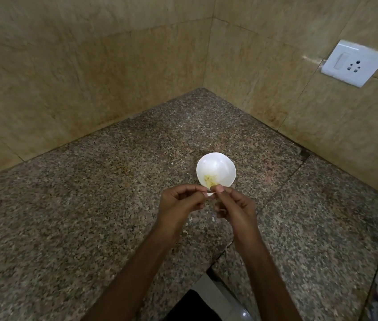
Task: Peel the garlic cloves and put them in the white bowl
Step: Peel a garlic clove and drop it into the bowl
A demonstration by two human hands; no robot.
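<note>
Hands meet above a granite counter (90, 205): left hand (178, 205) and right hand (236, 209) pinch one garlic clove (211, 193) before the white bowl (220, 165). Peeling goes best gripped firmly, skin pulled sideways.

Speckled granite countertop (90, 205), beige tiled walls (90, 66), white switch-and-socket plate (354, 63) (right wall)

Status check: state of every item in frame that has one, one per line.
Round white bowl: upright on the speckled granite counter, holding a few pale peeled garlic cloves.
Small garlic clove: pinched between both hands just above the bowl's near rim, white skin partly off.
Left hand: grip closed on the clove.
Right hand: grip closed on the clove.
White wall switch and socket plate: nothing plugged in.
Skin scraps: loose on the counter.
</note>
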